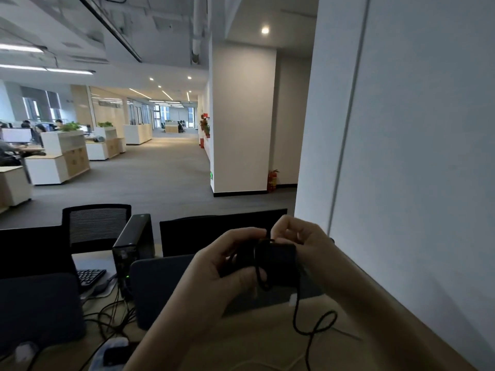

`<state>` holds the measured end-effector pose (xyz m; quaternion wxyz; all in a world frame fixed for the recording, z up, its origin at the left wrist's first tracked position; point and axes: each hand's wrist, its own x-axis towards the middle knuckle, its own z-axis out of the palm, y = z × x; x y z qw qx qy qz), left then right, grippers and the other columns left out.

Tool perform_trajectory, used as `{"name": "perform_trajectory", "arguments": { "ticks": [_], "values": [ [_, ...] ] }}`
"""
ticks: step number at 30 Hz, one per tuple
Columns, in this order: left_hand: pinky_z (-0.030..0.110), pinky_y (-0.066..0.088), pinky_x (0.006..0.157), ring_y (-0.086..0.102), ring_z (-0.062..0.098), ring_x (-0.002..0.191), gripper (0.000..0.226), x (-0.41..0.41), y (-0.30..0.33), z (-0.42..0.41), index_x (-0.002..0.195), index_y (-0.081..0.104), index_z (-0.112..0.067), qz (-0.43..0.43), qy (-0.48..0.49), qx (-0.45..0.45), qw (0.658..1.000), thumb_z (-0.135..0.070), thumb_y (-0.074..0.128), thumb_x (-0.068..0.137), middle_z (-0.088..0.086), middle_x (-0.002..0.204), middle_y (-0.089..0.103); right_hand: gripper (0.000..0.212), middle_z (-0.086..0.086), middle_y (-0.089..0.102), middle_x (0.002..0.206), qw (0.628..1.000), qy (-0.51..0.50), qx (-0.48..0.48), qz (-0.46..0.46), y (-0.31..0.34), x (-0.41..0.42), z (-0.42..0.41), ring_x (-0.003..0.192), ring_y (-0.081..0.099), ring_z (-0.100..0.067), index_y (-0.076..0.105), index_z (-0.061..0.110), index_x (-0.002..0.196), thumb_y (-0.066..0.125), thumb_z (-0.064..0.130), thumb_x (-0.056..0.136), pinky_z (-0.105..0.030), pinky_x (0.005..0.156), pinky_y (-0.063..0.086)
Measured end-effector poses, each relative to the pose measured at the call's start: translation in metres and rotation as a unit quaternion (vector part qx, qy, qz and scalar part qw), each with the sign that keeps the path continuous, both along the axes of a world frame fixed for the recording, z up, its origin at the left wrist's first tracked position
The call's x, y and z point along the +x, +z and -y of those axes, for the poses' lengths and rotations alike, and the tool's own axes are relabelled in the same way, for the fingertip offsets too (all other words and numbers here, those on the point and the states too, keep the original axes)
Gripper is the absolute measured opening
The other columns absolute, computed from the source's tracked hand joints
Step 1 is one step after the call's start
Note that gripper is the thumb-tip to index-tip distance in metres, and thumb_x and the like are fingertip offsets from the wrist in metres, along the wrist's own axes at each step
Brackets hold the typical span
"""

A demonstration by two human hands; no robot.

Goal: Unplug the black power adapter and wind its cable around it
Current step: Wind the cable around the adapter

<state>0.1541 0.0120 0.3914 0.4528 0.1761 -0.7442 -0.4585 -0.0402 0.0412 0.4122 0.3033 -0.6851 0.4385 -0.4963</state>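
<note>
Black and boxy, the power adapter (278, 261) sits up in the air between two bare hands, above the pale wooden desk (267, 341). The left hand (227, 266) wraps around the left side of the adapter, with its thumb lying across the front and its fingers curled behind. The right hand (300, 236) is just above and behind the adapter, and its thumb and first finger are squeezed together on the thin black cable (313, 328) right at the adapter's top edge. One loop of cable goes around the front of the adapter. The rest of the cable hangs down below the adapter and curls in a loose loop over the desk, then runs off the bottom of the view. To the left of the adapter stands a small black computer box (135, 250) with a tiny green light. Farther left of the adapter is a black keyboard (89, 277). Behind the adapter stands a black chair back (203, 231)
</note>
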Motion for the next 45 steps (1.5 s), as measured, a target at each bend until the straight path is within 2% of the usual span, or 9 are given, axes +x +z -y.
{"name": "perform_trajectory", "arguments": {
  "ticks": [5,10,15,20,27,30,37,40,45],
  "values": [
    [0.029,0.052,0.057,0.064,0.022,0.073,0.036,-0.002,-0.002,0.014,0.106,0.071,-0.024,-0.152,-0.026,0.155,0.976,-0.039,0.076,0.074,0.004,0.092,0.072,0.031,0.0,0.053,0.054,0.991,0.005,0.11,0.075,-0.051,0.025,-0.006,0.041,0.043,-0.013,0.063,0.018,0.084,0.049,0.046,0.087,-0.025,0.042,0.037],
    [0.017,0.049,0.066,0.063,0.002,0.078,0.021,-0.005,-0.005,0.029,0.102,0.061,-0.034,-0.005,0.212,0.037,0.977,-0.03,0.066,0.082,-0.009,0.091,0.066,0.008,0.007,0.062,0.07,0.975,-0.062,0.156,-0.143,-0.071,0.037,-0.015,0.059,0.055,0.0,0.059,0.029,0.096,0.051,0.03,0.093,-0.019,0.062,0.046],
    [0.014,0.052,0.066,0.065,0.002,0.083,0.026,-0.015,-0.029,0.024,0.107,0.059,-0.031,0.072,0.251,-0.015,0.965,-0.022,0.071,0.085,-0.012,0.095,0.067,0.024,-0.001,0.067,0.101,0.889,-0.125,0.039,-0.439,-0.041,0.042,-0.033,0.088,0.063,-0.022,0.052,0.029,0.107,0.039,0.044,0.093,-0.037,0.08,0.051],
    [0.022,0.051,0.079,0.063,0.004,0.092,0.031,-0.014,-0.036,0.019,0.105,0.065,-0.033,0.156,0.167,-0.092,0.969,-0.023,0.075,0.078,-0.014,0.1,0.067,0.012,0.017,0.061,0.077,0.857,-0.114,-0.156,-0.478,0.022,0.031,-0.046,0.068,0.055,-0.003,0.065,0.031,0.088,0.063,0.041,0.082,-0.011,0.059,0.034],
    [0.009,0.049,0.06,0.067,-0.001,0.067,0.027,0.005,-0.005,-0.014,0.12,0.06,-0.02,0.064,-0.096,0.068,0.991,-0.015,0.056,0.094,-0.008,0.076,0.074,0.018,0.001,0.06,0.07,0.982,0.04,-0.033,-0.183,0.048,-0.007,-0.012,0.059,0.057,-0.011,0.065,0.028,0.08,0.078,0.028,0.067,-0.023,0.058,0.052],
    [0.02,0.057,0.074,0.072,0.01,0.09,0.059,-0.001,-0.005,-0.015,0.115,0.064,-0.034,0.047,-0.092,0.048,0.994,-0.053,0.081,0.062,-0.004,0.096,0.076,0.01,0.006,0.059,0.066,0.994,0.078,0.007,-0.075,0.031,-0.007,-0.003,0.059,0.056,-0.009,0.064,0.026,0.077,0.071,0.025,0.069,-0.019,0.057,0.047],
    [0.044,0.057,0.079,0.07,0.032,0.099,0.06,-0.008,-0.016,-0.003,0.113,0.069,-0.03,-0.077,-0.027,0.132,0.988,-0.042,0.088,0.057,0.015,0.113,0.067,0.02,-0.006,0.072,0.089,0.978,0.087,0.122,0.148,-0.027,0.009,0.0,0.08,0.069,-0.026,0.061,0.011,0.106,0.055,0.015,0.087,-0.034,0.066,0.058],
    [0.051,0.056,0.085,0.072,0.032,0.091,0.042,-0.006,-0.017,0.007,0.098,0.074,-0.03,-0.091,0.025,0.181,0.979,-0.037,0.085,0.058,0.015,0.099,0.073,0.02,-0.011,0.067,0.084,0.971,0.077,0.168,0.149,-0.047,0.024,-0.004,0.072,0.066,-0.025,0.059,0.002,0.107,0.051,0.015,0.093,-0.035,0.06,0.056],
    [0.035,0.061,0.075,0.072,0.016,0.087,0.032,-0.011,-0.032,0.013,0.093,0.068,-0.041,-0.011,0.161,0.118,0.98,-0.031,0.083,0.067,0.001,0.097,0.072,0.017,0.01,0.065,0.059,0.991,-0.005,0.133,0.031,-0.054,0.036,-0.012,0.048,0.048,-0.007,0.06,0.018,0.096,0.043,0.016,0.098,-0.02,0.047,0.039]
  ]
}}
